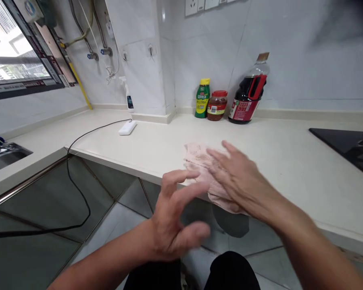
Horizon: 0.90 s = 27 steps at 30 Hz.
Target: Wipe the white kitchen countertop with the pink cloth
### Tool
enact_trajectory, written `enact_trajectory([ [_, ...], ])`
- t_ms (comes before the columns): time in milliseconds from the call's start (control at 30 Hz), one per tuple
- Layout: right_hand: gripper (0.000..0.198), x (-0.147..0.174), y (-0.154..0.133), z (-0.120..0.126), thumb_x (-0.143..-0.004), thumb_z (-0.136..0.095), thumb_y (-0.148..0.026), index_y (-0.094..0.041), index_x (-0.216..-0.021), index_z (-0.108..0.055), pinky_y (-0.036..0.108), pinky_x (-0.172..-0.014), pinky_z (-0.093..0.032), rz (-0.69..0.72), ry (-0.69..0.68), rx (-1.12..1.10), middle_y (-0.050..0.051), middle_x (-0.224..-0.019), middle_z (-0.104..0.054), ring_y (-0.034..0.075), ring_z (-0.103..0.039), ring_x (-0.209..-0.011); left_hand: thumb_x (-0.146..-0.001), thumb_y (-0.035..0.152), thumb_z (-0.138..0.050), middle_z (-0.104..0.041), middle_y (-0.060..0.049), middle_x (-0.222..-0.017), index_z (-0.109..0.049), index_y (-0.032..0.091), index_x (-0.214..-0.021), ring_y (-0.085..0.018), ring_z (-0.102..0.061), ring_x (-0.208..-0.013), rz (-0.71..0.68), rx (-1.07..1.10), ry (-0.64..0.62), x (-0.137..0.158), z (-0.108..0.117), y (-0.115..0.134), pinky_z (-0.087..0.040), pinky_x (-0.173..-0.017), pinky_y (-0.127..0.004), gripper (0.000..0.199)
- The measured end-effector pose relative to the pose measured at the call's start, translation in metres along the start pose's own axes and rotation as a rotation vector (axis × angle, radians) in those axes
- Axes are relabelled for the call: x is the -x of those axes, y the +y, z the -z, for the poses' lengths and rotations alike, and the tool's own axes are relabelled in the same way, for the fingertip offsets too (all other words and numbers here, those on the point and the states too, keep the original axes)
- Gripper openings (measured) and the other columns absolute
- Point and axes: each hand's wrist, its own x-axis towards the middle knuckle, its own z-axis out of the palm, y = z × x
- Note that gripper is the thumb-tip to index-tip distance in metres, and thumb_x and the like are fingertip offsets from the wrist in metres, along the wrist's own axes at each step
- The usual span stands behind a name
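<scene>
A pale pink cloth (196, 153) with dark smudges lies at the front edge of the white countertop (157, 149), part of it hanging over. My right hand (238, 173) rests on the cloth with its fingers stretched out, pressing flat. In front of the counter, nearer to me, my left hand (181, 213) is held in the air, fingers curved and apart, with nothing in it. Its fingertips overlap the cloth's near left side in view; whether they touch it I cannot tell.
Along the wall stand a green bottle (202, 100), a red-lidded jar (217, 106) and a large dark sauce bottle (248, 96). A black cooktop (347, 145) is at right. A white device (127, 128) with a black cable (87, 201) lies left, before a spray bottle (129, 98). The sink (12, 155) is far left.
</scene>
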Motion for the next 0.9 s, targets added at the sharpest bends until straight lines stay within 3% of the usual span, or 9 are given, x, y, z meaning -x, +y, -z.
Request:
enact_trajectory([
  [133, 0.043, -0.015, -0.017, -0.042, -0.099, -0.048, -0.034, -0.028, -0.141, -0.054, 0.064, -0.117, -0.032, 0.002, -0.165, 0.065, 0.012, -0.148, -0.05, 0.038, -0.032, -0.146, -0.103, 0.042, -0.047, -0.047, -0.014, -0.143, -0.046, 0.027, -0.143, -0.028, -0.042, -0.139, 0.024, 0.021, -0.011, -0.03, -0.02, -0.024, -0.041, -0.113, -0.051, 0.043],
  [267, 0.045, -0.007, -0.008, -0.054, -0.101, -0.04, -0.029, -0.022, -0.144, -0.049, 0.055, -0.119, -0.033, 0.044, -0.127, 0.057, 0.015, -0.146, -0.051, 0.03, -0.036, -0.145, -0.101, 0.042, -0.052, -0.046, -0.018, -0.146, -0.055, 0.021, -0.138, -0.031, -0.04, -0.142, 0.12, -0.112, -0.093, -0.041, -0.042, -0.056, -0.037, -0.115, -0.053, 0.042],
  [367, 0.042, 0.001, 0.006, -0.044, -0.105, -0.033, -0.037, -0.021, -0.134, -0.058, 0.056, -0.115, -0.036, 0.024, -0.103, 0.061, 0.015, -0.147, -0.05, 0.03, -0.041, -0.141, -0.101, 0.045, -0.051, -0.044, -0.017, -0.152, -0.057, 0.022, -0.138, -0.03, -0.037, -0.145, 0.165, -0.199, -0.172, -0.052, -0.053, -0.072, -0.035, -0.116, -0.052, 0.044],
  [500, 0.05, 0.014, 0.015, -0.033, -0.106, -0.025, -0.042, -0.02, -0.14, -0.054, 0.062, -0.114, -0.035, 0.01, -0.13, 0.081, 0.016, -0.156, -0.041, 0.034, -0.03, -0.148, -0.103, 0.051, -0.045, -0.04, -0.014, -0.158, -0.058, 0.025, -0.14, -0.03, -0.029, -0.151, 0.227, -0.299, -0.299, -0.078, -0.071, -0.076, -0.029, -0.12, -0.051, 0.047],
  [600, 0.049, 0.029, 0.018, -0.028, -0.106, -0.023, -0.04, -0.024, -0.142, -0.052, 0.06, -0.117, -0.034, 0.01, -0.132, -0.017, 0.011, -0.151, -0.05, 0.029, -0.034, -0.147, -0.102, 0.06, -0.041, -0.032, -0.012, -0.164, -0.056, 0.028, -0.143, -0.033, -0.02, -0.155, 0.241, -0.325, -0.441, -0.095, -0.089, -0.07, -0.022, -0.123, -0.055, 0.055],
  [700, 0.046, 0.053, 0.031, -0.014, -0.104, -0.029, -0.044, -0.027, -0.131, -0.062, 0.058, -0.117, -0.035, -0.007, -0.161, -0.165, 0.008, -0.142, -0.058, 0.028, -0.041, -0.143, -0.097, 0.072, -0.036, -0.024, -0.008, -0.168, -0.043, 0.036, -0.152, -0.039, -0.014, -0.155, 0.268, -0.304, -0.615, -0.106, -0.103, -0.064, -0.018, -0.12, -0.065, 0.066],
  [800, 0.045, 0.082, 0.062, 0.009, -0.098, -0.041, -0.06, -0.03, -0.113, -0.071, 0.048, -0.109, -0.048, -0.178, -0.139, -0.359, 0.007, -0.132, -0.065, 0.028, -0.056, -0.129, -0.089, 0.083, -0.038, -0.015, -0.007, -0.17, -0.028, 0.04, -0.159, -0.043, -0.004, -0.155, 0.284, -0.289, -0.719, -0.112, -0.109, -0.058, -0.011, -0.118, -0.072, 0.083],
  [900, 0.047, 0.109, 0.099, 0.031, -0.091, -0.045, -0.067, -0.031, -0.105, -0.071, 0.045, -0.095, -0.055, -0.464, 0.03, -0.314, 0.007, -0.124, -0.068, 0.029, -0.065, -0.113, -0.076, 0.091, -0.046, -0.012, -0.009, -0.171, -0.02, 0.041, -0.161, -0.048, 0.002, -0.154, 0.299, -0.279, -0.769, -0.116, -0.115, -0.05, -0.004, -0.116, -0.075, 0.102],
])
